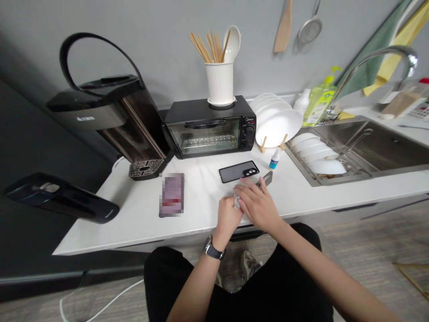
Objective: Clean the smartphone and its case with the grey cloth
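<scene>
My left hand (230, 215), with a dark-strapped watch at the wrist, is closed round one end of a phone (267, 178). The phone's other end sticks out past my right hand. My right hand (258, 203) lies across the phone, its fingers bent over and pressing a whitish tissue-like piece (236, 201) against it. Most of the phone and tissue is hidden by my fingers. Just beyond my hands lies a black-rimmed phone case (238, 171) with camera holes. A small white bottle with a blue label (274, 159) stands upright behind the phone.
A pixelated purplish flat object (172, 194) lies to the left. Behind are a toaster oven (208, 136) bearing a chopstick holder (220, 82), and white plates (278, 127). A drinks dispenser (117, 120) and dark flask (67, 199) are left; the sink (385, 147) is right.
</scene>
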The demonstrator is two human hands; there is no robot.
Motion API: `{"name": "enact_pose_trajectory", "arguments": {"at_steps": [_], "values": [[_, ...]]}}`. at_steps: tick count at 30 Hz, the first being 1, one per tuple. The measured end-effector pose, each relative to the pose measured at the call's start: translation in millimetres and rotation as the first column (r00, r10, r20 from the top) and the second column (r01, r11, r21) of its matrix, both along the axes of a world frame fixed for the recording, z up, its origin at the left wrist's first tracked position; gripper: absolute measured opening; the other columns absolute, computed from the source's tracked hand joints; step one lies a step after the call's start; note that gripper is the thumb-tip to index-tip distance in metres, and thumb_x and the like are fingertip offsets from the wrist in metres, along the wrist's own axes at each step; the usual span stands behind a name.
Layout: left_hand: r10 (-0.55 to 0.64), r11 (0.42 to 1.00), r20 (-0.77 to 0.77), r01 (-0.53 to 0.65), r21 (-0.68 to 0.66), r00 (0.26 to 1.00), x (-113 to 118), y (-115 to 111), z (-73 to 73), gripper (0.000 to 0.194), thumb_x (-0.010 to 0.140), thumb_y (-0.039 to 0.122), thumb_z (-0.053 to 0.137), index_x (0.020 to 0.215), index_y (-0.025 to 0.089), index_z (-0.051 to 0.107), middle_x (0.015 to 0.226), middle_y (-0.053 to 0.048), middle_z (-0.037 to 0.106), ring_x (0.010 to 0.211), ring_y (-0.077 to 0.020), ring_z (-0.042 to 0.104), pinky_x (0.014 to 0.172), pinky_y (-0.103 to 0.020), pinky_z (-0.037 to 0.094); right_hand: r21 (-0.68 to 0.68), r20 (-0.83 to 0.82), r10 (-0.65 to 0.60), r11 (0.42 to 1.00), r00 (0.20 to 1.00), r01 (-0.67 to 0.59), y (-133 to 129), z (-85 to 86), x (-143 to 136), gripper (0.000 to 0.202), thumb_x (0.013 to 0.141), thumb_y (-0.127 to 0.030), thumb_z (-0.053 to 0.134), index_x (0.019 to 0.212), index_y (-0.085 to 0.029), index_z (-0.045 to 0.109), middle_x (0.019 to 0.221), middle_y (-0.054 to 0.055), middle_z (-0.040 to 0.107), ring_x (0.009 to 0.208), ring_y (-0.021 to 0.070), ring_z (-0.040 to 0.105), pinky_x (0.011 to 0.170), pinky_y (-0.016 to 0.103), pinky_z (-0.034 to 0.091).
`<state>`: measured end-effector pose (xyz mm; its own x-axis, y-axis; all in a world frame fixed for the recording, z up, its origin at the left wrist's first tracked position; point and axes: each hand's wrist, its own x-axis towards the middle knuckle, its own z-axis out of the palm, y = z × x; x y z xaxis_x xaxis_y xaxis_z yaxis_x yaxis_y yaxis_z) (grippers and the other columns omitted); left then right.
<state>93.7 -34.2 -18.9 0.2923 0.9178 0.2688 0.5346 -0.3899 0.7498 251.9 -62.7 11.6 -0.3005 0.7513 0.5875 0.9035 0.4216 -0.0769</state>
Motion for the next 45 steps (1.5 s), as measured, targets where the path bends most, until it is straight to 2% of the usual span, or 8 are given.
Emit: {"name": "enact_pose_trajectory", "arguments": {"at_steps": [18,22,26,30,34,38,42,45], "values": [[-0.064,0.994,-0.104,0.072,0.076,0.993,-3.3,-2.2,1.8,0.024,0.089,0.008,0.068,0.067,0.015,0.073,0.065,-0.005,0.074,0.057,-0.0139,0.06,0.057,-0.023,0.037,-0.085,-0.077,0.044,0.995,0.996,-0.051,-8.0,-11.2,-1.0,0.042,0.108,-0.025,0.041,0.144,-0.022,0.062,0.142,0.008,0.07,0.15,0.0268,0.046,0.132,0.06,0.016],[-0.076,0.994,-0.084,0.082,0.065,0.994,-3.9,-3.0,1.0,0.018,0.093,0.016,0.07,0.077,0.017,0.078,0.067,-0.003,0.075,0.058,-0.0133,0.061,0.059,-0.022,0.039,0.007,-0.258,-0.241,0.968,0.936,0.251,-6.7,-10.6,-7.0,0.043,0.108,-0.022,0.034,0.132,-0.024,0.069,0.132,0.007,0.074,0.151,0.0288,0.044,0.129,0.067,0.013],[-0.052,0.996,-0.107,0.06,0.069,0.993,-3.9,-4.8,3.4,0.022,0.09,0.01,0.069,0.07,0.016,0.075,0.067,-0.004,0.075,0.056,-0.014,0.061,0.058,-0.024,0.039,-0.071,-0.102,0.033,0.997,0.994,-0.041,-3.7,-12.6,-3.1,0.037,0.107,-0.026,0.042,0.133,-0.021,0.068,0.136,0.008,0.073,0.152,0.0275,0.044,0.131,0.059,0.017],[-0.087,0.994,-0.073,0.092,0.066,0.994,-3.9,-5.3,3.8,0.018,0.095,0.02,0.07,0.079,0.018,0.078,0.069,-0.002,0.075,0.058,-0.0133,0.062,0.06,-0.023,0.04,0.005,-0.271,-0.319,0.943,0.908,0.333,-2.3,-15.3,5.2,0.038,0.107,-0.02,0.036,0.118,-0.022,0.072,0.134,0.008,0.073,0.155,0.0328,0.036,0.128,0.069,0.012],[-0.063,0.994,-0.128,0.074,0.086,0.99,-4.8,-4.3,-0.3,0.02,0.093,0.013,0.069,0.074,0.016,0.076,0.07,-0.005,0.076,0.059,-0.0143,0.063,0.061,-0.024,0.042,-0.076,-0.058,0.035,0.996,0.998,-0.04,-3.4,-16.0,7.2,0.036,0.106,-0.022,0.041,0.129,-0.023,0.069,0.131,0.007,0.073,0.151,0.0267,0.044,0.131,0.057,0.019],[-0.104,0.99,-0.07,0.11,0.083,0.992,-6.0,-5.1,-1.6,0.015,0.097,0.021,0.068,0.088,0.019,0.079,0.075,-0.002,0.078,0.062,-0.0138,0.064,0.063,-0.023,0.044,-0.023,-0.24,-0.338,0.939,0.91,0.343,-5.2,-13.8,7.6,0.039,0.107,-0.021,0.034,0.121,-0.022,0.07,0.13,0.009,0.073,0.151,0.0308,0.042,0.129,0.065,0.017],[-0.09,0.989,-0.08,0.099,0.113,0.993,-7.2,-6.1,-2.1,0.02,0.094,0.012,0.064,0.078,0.017,0.076,0.073,-0.005,0.077,0.063,-0.0161,0.067,0.064,-0.024,0.047,-0.093,-0.052,0.016,0.995,0.999,-0.02,-12.2,-14.1,-4.4,0.036,0.107,-0.026,0.042,0.134,-0.021,0.065,0.137,0.008,0.07,0.151,0.0261,0.043,0.132,0.054,0.018],[-0.122,0.984,-0.046,0.126,0.122,0.991,-7.3,-6.8,-3.2,0.016,0.097,0.015,0.065,0.093,0.019,0.08,0.08,-0.004,0.079,0.066,-0.0157,0.069,0.067,-0.024,0.05,0.001,-0.185,-0.246,0.968,0.951,0.251,-13.6,-14.4,-5.8,0.035,0.108,-0.022,0.037,0.122,-0.021,0.069,0.129,0.009,0.074,0.151,0.0278,0.043,0.131,0.059,0.014]]}}
